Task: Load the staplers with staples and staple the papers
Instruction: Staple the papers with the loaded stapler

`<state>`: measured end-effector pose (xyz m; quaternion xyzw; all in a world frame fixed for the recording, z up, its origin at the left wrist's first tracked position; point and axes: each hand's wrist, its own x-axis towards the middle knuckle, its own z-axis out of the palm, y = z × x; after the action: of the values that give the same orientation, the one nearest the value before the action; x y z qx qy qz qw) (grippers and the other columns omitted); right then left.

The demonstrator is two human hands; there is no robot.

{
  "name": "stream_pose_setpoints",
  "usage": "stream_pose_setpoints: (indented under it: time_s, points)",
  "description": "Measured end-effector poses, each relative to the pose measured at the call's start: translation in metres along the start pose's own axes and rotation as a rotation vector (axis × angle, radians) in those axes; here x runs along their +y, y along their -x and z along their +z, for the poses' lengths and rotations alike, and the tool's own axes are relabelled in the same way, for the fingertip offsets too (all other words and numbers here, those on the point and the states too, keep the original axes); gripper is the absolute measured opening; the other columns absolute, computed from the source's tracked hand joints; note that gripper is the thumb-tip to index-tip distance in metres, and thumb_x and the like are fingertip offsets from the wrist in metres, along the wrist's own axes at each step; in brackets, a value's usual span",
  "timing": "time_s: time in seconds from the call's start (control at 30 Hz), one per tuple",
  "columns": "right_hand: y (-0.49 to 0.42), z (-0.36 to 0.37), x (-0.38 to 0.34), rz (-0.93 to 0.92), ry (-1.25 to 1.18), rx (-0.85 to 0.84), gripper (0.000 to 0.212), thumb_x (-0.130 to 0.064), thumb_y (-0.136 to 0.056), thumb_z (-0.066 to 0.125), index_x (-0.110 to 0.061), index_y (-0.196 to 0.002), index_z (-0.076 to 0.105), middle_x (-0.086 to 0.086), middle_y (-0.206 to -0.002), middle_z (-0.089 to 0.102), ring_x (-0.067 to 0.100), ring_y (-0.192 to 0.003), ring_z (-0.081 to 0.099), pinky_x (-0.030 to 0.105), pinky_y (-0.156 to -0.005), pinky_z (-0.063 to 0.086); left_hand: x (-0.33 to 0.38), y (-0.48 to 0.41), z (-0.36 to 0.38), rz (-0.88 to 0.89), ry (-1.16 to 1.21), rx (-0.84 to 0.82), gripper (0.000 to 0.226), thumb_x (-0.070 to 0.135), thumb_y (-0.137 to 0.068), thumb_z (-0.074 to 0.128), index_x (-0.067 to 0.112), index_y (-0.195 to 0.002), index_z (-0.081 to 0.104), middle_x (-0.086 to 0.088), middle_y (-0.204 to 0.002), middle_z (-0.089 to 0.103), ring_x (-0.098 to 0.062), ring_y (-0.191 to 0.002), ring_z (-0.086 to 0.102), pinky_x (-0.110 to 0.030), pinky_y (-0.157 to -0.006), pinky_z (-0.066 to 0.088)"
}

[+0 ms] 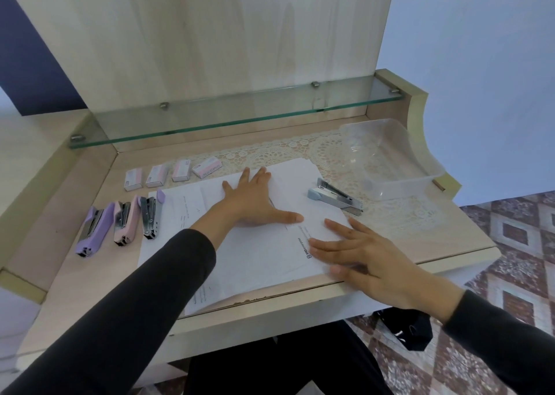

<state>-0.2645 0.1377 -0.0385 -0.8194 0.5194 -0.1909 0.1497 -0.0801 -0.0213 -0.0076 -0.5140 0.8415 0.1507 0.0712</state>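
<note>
A stack of white papers (255, 253) lies in the middle of the wooden desk (90, 280). My left hand (255, 199) rests flat on the papers with fingers spread. My right hand (366, 259) lies open on the papers' right edge near the desk front. Three staplers lie left of the papers: a purple one (94, 229), a pink one (127, 219) and a second purple one (153, 214). A blue stapler (335, 196) lies open to the right of the papers. Several small staple boxes (174, 174) sit in a row behind the papers.
A clear plastic tub (390, 157) stands at the back right on a lace mat (300, 151). A glass shelf (234, 115) runs above the desk's back. A dark bag (402, 331) lies on the tiled floor below the desk's front edge.
</note>
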Motion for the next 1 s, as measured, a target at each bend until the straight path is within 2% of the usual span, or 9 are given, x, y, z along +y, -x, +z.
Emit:
stream_pose_setpoints:
  time_s: [0.13, 0.23, 0.33, 0.43, 0.53, 0.63, 0.73, 0.9, 1.0]
  points:
    - [0.001, -0.008, -0.005, 0.072, -0.236, 0.113, 0.038, -0.049, -0.079, 0.045, -0.028, -0.092, 0.073, -0.021, -0.107, 0.066, 0.000, -0.126, 0.042, 0.023, -0.109, 0.025, 0.004, -0.002, -0.005, -0.014, -0.002, -0.042, 0.133, 0.080, -0.049, 0.060, 0.017, -0.146, -0.005, 0.005, -0.155, -0.013, -0.021, -0.140, -0.016, -0.062, -0.109, -0.005]
    - [-0.010, -0.023, -0.009, 0.111, -0.191, 0.351, 0.029, -0.038, -0.076, 0.058, -0.015, -0.068, 0.074, -0.005, -0.078, 0.074, 0.009, -0.089, 0.065, 0.031, -0.083, 0.050, 0.003, -0.003, -0.001, -0.005, -0.005, -0.058, 0.136, 0.082, -0.049, 0.058, 0.016, -0.145, -0.012, 0.004, -0.154, -0.017, -0.022, -0.139, -0.020, -0.062, -0.108, -0.007]
    - [-0.034, -0.039, -0.006, 0.206, 0.063, 0.503, 0.018, -0.021, -0.079, 0.062, -0.008, -0.084, 0.073, 0.008, -0.097, 0.070, 0.026, -0.091, 0.063, 0.030, -0.080, 0.046, 0.000, -0.004, 0.000, 0.011, -0.044, -0.090, 0.138, 0.085, -0.048, 0.053, 0.016, -0.143, -0.020, 0.004, -0.152, -0.024, -0.023, -0.138, -0.025, -0.062, -0.107, -0.010]
    - [-0.055, -0.042, -0.004, 0.312, 0.233, 0.375, 0.032, -0.021, -0.084, 0.059, -0.007, -0.114, 0.060, 0.009, -0.123, 0.055, 0.026, -0.113, 0.048, 0.029, -0.090, 0.038, -0.006, -0.003, 0.001, 0.062, -0.067, -0.114, 0.133, 0.082, -0.053, 0.054, 0.018, -0.142, -0.022, 0.005, -0.150, -0.028, -0.020, -0.137, -0.027, -0.059, -0.108, -0.012]
    - [-0.070, -0.034, -0.005, 0.448, 0.316, 0.222, 0.043, -0.031, -0.088, 0.053, -0.006, -0.123, 0.047, 0.010, -0.123, 0.049, 0.025, -0.113, 0.043, 0.030, -0.090, 0.039, -0.009, 0.001, 0.006, 0.114, -0.043, -0.082, 0.123, 0.075, -0.061, 0.057, 0.021, -0.144, -0.015, 0.006, -0.151, -0.025, -0.017, -0.138, -0.024, -0.054, -0.109, -0.012]
    - [-0.078, -0.026, 0.000, 0.516, 0.375, 0.153, 0.038, -0.034, -0.089, 0.051, -0.004, -0.113, 0.051, 0.012, -0.114, 0.052, 0.027, -0.107, 0.046, 0.029, -0.078, 0.036, -0.011, 0.002, 0.005, 0.103, 0.112, 0.101, 0.089, 0.069, -0.076, 0.047, 0.025, -0.146, 0.014, 0.004, -0.156, 0.000, -0.018, -0.142, -0.002, -0.049, -0.114, 0.001]
    - [-0.083, -0.027, 0.002, 0.511, 0.311, 0.187, 0.030, -0.030, -0.090, 0.051, -0.004, -0.106, 0.054, 0.012, -0.106, 0.055, 0.025, -0.097, 0.047, 0.025, -0.071, 0.029, -0.013, -0.004, 0.002, 0.080, 0.272, 0.307, 0.060, 0.058, -0.085, 0.045, 0.025, -0.135, 0.040, 0.002, -0.149, 0.030, -0.020, -0.136, 0.023, -0.044, -0.110, 0.019]
    - [-0.090, -0.039, 0.005, 0.459, 0.006, 0.229, 0.025, -0.024, -0.089, 0.054, -0.008, -0.108, 0.052, 0.009, -0.104, 0.057, 0.019, -0.080, 0.049, 0.026, -0.070, 0.035, -0.016, -0.015, 0.001, 0.066, 0.382, 0.346, 0.079, 0.050, -0.078, 0.064, 0.020, -0.142, 0.029, -0.001, -0.141, 0.042, -0.023, -0.130, 0.033, -0.039, -0.108, 0.027]
    - [-0.096, -0.049, 0.010, 0.494, -0.241, 0.191, 0.029, -0.025, -0.090, 0.052, -0.011, -0.116, 0.052, 0.004, -0.103, 0.055, 0.017, -0.072, 0.057, 0.022, -0.062, 0.044, -0.020, -0.020, 0.000, 0.092, 0.570, 0.418, 0.074, 0.035, -0.074, 0.074, 0.020, -0.137, 0.039, 0.003, -0.127, 0.054, -0.018, -0.122, 0.039, -0.032, -0.102, 0.029]
